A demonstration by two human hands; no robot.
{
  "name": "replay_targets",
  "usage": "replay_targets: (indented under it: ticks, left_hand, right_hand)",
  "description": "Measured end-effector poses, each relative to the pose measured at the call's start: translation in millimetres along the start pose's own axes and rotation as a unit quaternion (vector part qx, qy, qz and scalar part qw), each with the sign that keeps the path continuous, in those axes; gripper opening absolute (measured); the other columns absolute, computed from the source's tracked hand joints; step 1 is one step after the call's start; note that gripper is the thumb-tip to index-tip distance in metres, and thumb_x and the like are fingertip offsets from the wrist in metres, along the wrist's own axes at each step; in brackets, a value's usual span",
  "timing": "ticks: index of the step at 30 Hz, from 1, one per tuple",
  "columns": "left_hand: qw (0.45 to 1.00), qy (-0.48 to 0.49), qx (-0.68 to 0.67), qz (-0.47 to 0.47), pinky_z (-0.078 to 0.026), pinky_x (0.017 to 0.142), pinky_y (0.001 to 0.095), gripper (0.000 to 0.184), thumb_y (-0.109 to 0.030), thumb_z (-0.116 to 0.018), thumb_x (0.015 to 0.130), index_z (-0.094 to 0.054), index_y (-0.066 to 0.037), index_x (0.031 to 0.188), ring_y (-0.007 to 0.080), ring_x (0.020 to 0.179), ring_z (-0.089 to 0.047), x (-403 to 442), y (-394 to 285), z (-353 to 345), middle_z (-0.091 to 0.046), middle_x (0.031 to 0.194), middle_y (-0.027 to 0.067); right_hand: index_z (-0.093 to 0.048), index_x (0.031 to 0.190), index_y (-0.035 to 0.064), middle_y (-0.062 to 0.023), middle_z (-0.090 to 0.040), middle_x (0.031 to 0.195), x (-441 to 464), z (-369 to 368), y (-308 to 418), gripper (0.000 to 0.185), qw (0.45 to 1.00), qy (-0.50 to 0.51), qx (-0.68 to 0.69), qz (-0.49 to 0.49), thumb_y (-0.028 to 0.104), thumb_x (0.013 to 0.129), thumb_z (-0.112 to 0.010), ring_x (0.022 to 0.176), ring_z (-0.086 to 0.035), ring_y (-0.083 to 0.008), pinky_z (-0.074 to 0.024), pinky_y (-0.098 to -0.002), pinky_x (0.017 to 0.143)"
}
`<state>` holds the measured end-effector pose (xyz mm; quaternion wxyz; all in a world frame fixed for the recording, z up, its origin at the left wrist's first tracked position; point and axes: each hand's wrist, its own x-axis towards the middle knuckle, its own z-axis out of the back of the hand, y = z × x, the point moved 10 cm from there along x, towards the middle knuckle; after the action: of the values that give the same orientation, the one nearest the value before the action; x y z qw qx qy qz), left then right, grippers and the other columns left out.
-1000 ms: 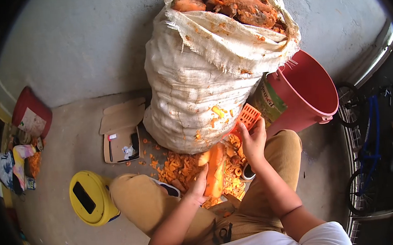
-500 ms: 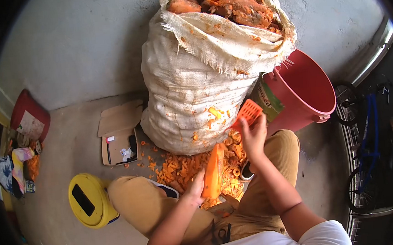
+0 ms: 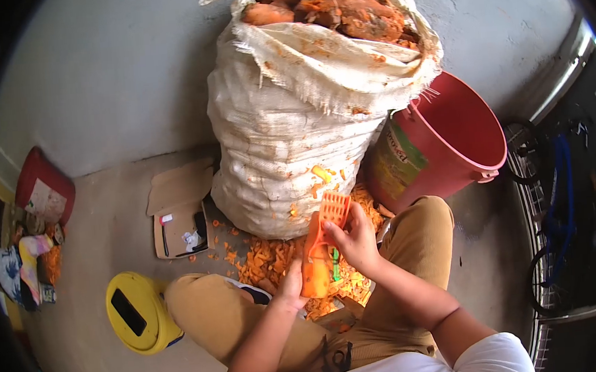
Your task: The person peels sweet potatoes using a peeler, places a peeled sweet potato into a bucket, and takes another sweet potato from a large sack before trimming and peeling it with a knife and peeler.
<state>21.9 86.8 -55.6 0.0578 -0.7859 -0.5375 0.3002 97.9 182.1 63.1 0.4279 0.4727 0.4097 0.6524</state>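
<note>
In my left hand is a thick, peeled-looking orange carrot with dark spots, its fingers wrapped around the near side. My right hand grips an orange slotted plastic tool against the carrot's upper side, slotted end up. A small green part shows just below the right hand; whether it belongs to the tool I cannot tell. Orange peelings lie heaped on the floor beneath both hands, between my legs.
A tall white woven sack, full of carrots, stands ahead. Behind it on the right is a red bucket. To the left sit an open cardboard box and a yellow-lidded tub with a phone on top.
My right hand has moved down and left, bringing the slotted tool from beside the sack onto the carrot. The carrot has shifted slightly left and tilts less to the right.
</note>
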Motion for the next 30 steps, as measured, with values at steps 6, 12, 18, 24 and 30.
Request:
replay_targets:
  ticks: [6, 12, 18, 24, 30]
  left_hand:
    - [0.997, 0.036, 0.058, 0.036, -0.043, 0.076, 0.0292, 0.048, -0.045, -0.031, 0.087, -0.045, -0.007, 0.112, 0.0148, 0.085, -0.054, -15, 11, -8, -0.054, 0.098, 0.0045]
    - [0.997, -0.007, 0.08, -0.011, -0.047, 0.06, 0.0292, 0.054, -0.051, -0.031, 0.084, -0.044, -0.004, 0.107, 0.0169, 0.072, -0.055, -15, -6, -14, -0.054, 0.085, 0.0077]
    - [0.972, 0.003, 0.219, -0.086, -0.044, 0.065, 0.0261, 0.049, -0.046, -0.044, 0.082, -0.046, -0.002, 0.104, 0.0133, 0.075, -0.053, -18, -20, -24, -0.055, 0.086, 0.0059]
    - [0.946, 0.044, 0.293, -0.135, -0.038, 0.078, 0.0258, 0.05, -0.039, -0.049, 0.082, -0.044, -0.001, 0.114, 0.0116, 0.092, -0.047, -30, -32, -49, -0.051, 0.103, 0.0048]
    - [0.917, -0.033, 0.362, -0.165, -0.036, 0.082, 0.0265, 0.04, -0.029, -0.053, 0.082, -0.046, -0.002, 0.11, 0.0129, 0.092, -0.046, -22, -35, -25, -0.051, 0.101, 0.0056]
  right_hand:
    - [-0.043, 0.091, -0.0032, -0.0126, -0.058, 0.08, 67, 60, -6, 0.022, 0.982, -0.185, 0.03, -0.019, 0.002, 0.076, -0.057, 0.066, -0.058, -0.0133, -0.0489, -0.0245, 0.054]
    - [-0.041, 0.093, -0.0029, -0.0105, -0.057, 0.084, 51, 43, 20, 0.025, 0.981, -0.075, 0.171, -0.057, 0.005, 0.076, -0.058, 0.074, -0.057, -0.0124, -0.0485, -0.0244, 0.061]
    - [-0.041, 0.102, -0.002, -0.0067, -0.055, 0.086, 35, 17, 8, 0.029, 0.992, 0.008, 0.075, -0.104, 0.006, 0.079, -0.056, 0.074, -0.055, -0.0101, -0.0478, -0.0228, 0.063]
    - [-0.045, 0.091, -0.003, -0.0099, -0.057, 0.081, 81, 87, -32, 0.019, 0.964, -0.225, 0.129, -0.049, 0.002, 0.077, -0.056, 0.067, -0.056, -0.0112, -0.048, -0.023, 0.056]
    - [-0.043, 0.097, -0.0033, -0.0069, -0.057, 0.074, 54, 46, 43, 0.027, 0.99, -0.064, 0.123, -0.024, 0.005, 0.076, -0.058, 0.067, -0.056, -0.0115, -0.0466, -0.0239, 0.054]
